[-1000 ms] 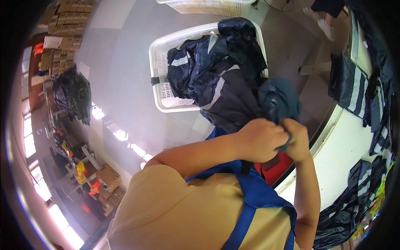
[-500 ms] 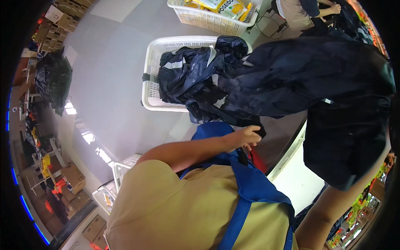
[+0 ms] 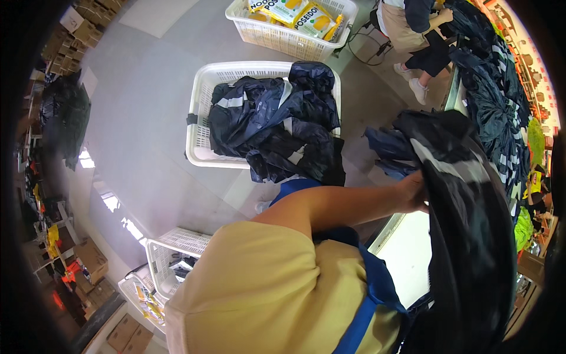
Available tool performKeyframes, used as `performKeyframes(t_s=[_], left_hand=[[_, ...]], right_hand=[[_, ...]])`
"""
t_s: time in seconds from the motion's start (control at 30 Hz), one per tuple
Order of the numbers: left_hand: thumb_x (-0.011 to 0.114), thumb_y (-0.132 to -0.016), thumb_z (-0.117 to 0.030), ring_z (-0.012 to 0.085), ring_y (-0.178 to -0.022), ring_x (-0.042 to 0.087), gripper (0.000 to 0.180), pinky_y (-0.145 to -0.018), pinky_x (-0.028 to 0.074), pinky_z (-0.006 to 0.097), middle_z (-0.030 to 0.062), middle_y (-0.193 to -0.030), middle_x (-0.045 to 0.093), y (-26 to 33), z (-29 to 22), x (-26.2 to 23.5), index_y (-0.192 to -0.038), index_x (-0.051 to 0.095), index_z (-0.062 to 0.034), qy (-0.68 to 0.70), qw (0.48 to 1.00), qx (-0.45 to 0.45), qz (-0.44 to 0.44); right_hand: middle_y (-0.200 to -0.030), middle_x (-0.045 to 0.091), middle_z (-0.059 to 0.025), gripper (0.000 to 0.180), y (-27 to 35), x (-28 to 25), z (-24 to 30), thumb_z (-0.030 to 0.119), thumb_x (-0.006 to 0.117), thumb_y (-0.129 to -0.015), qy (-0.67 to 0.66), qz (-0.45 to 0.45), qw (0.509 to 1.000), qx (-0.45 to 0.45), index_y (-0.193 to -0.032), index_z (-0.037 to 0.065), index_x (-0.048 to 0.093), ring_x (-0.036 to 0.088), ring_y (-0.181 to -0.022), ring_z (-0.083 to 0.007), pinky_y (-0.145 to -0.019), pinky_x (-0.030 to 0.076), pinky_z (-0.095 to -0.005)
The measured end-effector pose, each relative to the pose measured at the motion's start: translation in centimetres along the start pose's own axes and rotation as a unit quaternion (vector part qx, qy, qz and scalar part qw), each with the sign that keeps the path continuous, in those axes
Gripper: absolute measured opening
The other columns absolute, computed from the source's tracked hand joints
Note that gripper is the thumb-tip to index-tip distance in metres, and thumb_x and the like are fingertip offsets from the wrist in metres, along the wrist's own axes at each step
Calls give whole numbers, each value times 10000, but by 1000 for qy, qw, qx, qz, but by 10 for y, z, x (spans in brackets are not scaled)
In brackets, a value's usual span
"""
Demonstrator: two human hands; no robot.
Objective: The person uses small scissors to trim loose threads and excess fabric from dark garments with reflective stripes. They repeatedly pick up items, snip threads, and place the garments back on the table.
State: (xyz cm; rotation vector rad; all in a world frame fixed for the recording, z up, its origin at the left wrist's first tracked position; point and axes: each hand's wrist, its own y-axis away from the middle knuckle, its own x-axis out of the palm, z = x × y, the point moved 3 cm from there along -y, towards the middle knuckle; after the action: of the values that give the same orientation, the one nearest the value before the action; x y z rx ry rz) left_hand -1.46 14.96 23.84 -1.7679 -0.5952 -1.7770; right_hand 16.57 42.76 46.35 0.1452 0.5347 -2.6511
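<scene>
A dark garment [image 3: 466,218] with a pale grey stripe hangs stretched on my right, over the near end of the white table [image 3: 407,251]. My left hand [image 3: 414,192] reaches across my body and is closed on the garment's left edge; some of its fingers are behind the cloth. The garment covers my right hand and forearm. A loose navy part [image 3: 389,150] of cloth sticks out left of the garment's upper end. In front of me, a white plastic basket [image 3: 194,127] holds a heap of similar dark garments [image 3: 265,115], partly draped over its near rim.
Another white basket [image 3: 277,44] with yellow and white packets [image 3: 306,17] stands farther off. A co-worker [image 3: 407,29] is at a table piled with dark striped garments [image 3: 492,112]. White crates [image 3: 159,265] stand at lower left. A cable [image 3: 359,50] lies on the floor.
The garment has been drawn off the basket's heap toward my right side. My left hand has moved right and taken hold of its edge. My right hand and forearm have gone behind the cloth.
</scene>
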Motion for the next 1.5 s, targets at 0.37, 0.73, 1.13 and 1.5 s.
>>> performKeyframes(t_s=[0.37,0.73,1.13,1.5], left_hand=[[567,-898,-366,406,-1302,368,625,-1040,354,487,266,-1403,380,-225,177,235,-1426,355,-107,-298,913,-227,161],[570,-877,-253,368,-958,629,446,-864,480,417,235,-1004,648,-390,429,211,-1273,459,-80,-835,424,203,286],[669,-835,-189,187,-1001,543,591,-829,469,333,86,-1112,559,-61,163,-105,-1345,403,-50,-667,533,-506,-122],[520,-918,-176,218,-1175,529,378,-1044,393,397,102,-1260,570,-57,242,-14,-1267,516,-31,-136,780,-605,-78]], right_hand=[[-1191,599,-101,447,138,-229,29,304,611,-858,71,-395,916,16,-1222,47,573,569,-1068,-276,-902,471,-388],[-1077,600,-114,582,189,-136,-149,304,650,-872,-151,-361,852,347,-1318,10,420,622,-873,-215,-824,498,-330],[-1239,478,-234,760,315,-113,-240,250,747,-771,108,-257,836,473,-1330,-62,337,594,-930,-277,-765,490,-341],[-904,601,-53,342,213,-119,-115,73,455,-920,-348,-320,838,273,-1259,61,500,585,-846,-141,-759,485,-276]])
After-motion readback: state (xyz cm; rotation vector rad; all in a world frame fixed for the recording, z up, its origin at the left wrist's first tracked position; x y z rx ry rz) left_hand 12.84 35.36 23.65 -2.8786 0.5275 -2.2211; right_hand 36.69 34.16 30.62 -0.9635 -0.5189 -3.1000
